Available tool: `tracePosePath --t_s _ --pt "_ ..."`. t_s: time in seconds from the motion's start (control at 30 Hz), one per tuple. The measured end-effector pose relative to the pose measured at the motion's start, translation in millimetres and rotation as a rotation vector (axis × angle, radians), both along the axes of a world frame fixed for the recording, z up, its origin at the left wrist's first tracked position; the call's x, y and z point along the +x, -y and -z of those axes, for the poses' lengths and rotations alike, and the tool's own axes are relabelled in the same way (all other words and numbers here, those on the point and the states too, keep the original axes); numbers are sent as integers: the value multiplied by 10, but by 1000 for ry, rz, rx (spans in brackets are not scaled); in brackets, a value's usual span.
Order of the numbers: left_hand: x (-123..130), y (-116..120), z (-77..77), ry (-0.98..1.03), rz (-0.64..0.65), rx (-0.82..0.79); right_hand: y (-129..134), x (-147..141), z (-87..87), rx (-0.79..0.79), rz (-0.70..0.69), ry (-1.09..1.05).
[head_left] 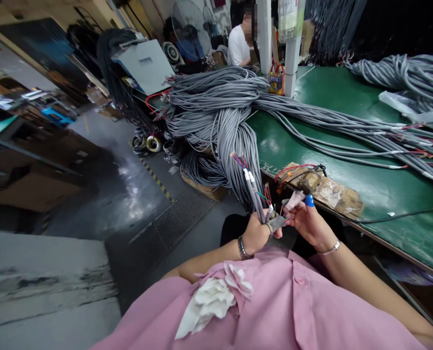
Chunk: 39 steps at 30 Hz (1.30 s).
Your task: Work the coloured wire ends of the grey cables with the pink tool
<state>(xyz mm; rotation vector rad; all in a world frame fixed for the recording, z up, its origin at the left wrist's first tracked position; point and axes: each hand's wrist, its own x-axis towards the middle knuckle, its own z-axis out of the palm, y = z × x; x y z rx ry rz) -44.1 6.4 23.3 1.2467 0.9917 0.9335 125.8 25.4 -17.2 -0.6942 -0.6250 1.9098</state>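
Note:
My left hand (257, 234) is closed around several grey cables (252, 192), whose stripped ends show red, blue and green wires and white wraps. Close beside it on the right, my right hand (309, 221) has its fingertips pinched at thin coloured wires (288, 221) coming from the held bundle. A blue cover (309, 200) sits on one finger of my right hand. Pale scraps of wrap (294, 199) show at its fingertips. Just beyond the hands, a worn wooden block (331, 194) lies at the bench edge with a black cord and a red wire on it.
A green bench (387, 194) carries long grey cables (333, 121) and a coiled bundle (402, 73) at the back right. A large cable pile (220, 102) hangs over its left end. A person in white (239, 44) sits behind, near a fan (190, 29).

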Motion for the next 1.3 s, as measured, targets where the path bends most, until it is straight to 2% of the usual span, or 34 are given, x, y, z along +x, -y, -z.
tracePosePath --t_s 0.07,0.13,0.27,0.37,0.47,0.57,0.7,0.77,0.9,1.0,1.07,1.3 --pt "-43 30 0 -55 26 28 22 75 -18 25 -103 107" --pt "-74 57 28 -109 39 65 42 115 -58 70 -147 242" --pt "-92 74 156 -190 74 110 101 63 -152 189 -110 449" --pt "-90 48 230 -221 162 51 165 -35 -172 277 -95 497" --pt "-100 8 220 -264 196 -2 213 -84 -165 359 -47 533" --pt "-127 -20 150 -238 163 0 230 -44 -176 402 -10 587" --pt "-158 -29 79 -140 73 28 264 6 -164 318 -30 550" --pt "-164 -32 71 -128 53 32 291 -25 -130 262 18 530" --pt "-170 -45 86 -129 125 48 315 -147 -96 223 134 518" --pt "-180 -43 103 -130 210 42 303 -212 -134 213 117 505" --pt "-185 -29 108 -128 212 40 292 -229 -158 200 100 501" --pt "-146 9 85 -92 12 12 291 -212 -129 201 183 554"
